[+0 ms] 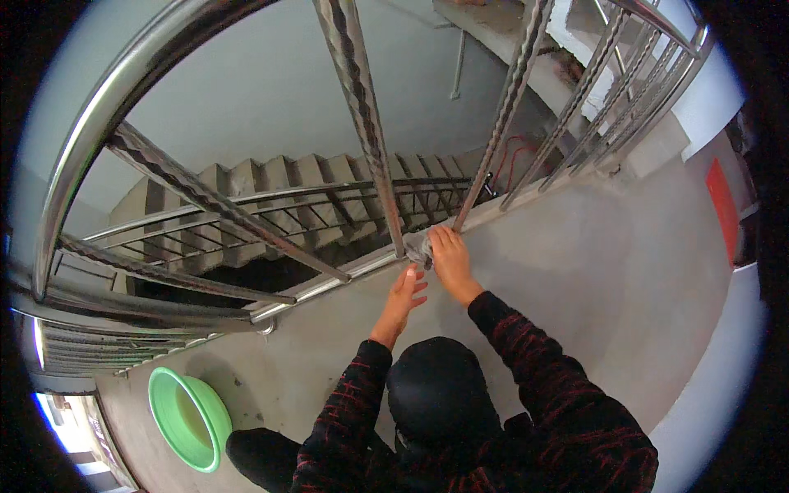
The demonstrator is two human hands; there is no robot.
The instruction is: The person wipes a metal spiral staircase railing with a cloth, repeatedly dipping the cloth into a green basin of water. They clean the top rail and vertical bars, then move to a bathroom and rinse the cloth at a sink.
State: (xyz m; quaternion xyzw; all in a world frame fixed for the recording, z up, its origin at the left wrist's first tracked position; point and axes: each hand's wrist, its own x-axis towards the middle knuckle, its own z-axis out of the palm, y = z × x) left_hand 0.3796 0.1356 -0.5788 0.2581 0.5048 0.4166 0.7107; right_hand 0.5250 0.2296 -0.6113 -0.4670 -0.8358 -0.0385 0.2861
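Note:
My right hand holds a crumpled grey cloth against the bottom rail of a metal stair railing. The cloth lies between the feet of two twisted metal balusters, a nearer one and another baluster to its right. Just below the cloth is my left hand, with its fingers apart and nothing seen in it. Whether its thumb tip touches the cloth, I cannot tell.
A green plastic basin with murky liquid stands on the concrete floor at lower left. The curved handrail arches at left. Beyond the balusters, concrete stairs drop away. A red flat object is at far right.

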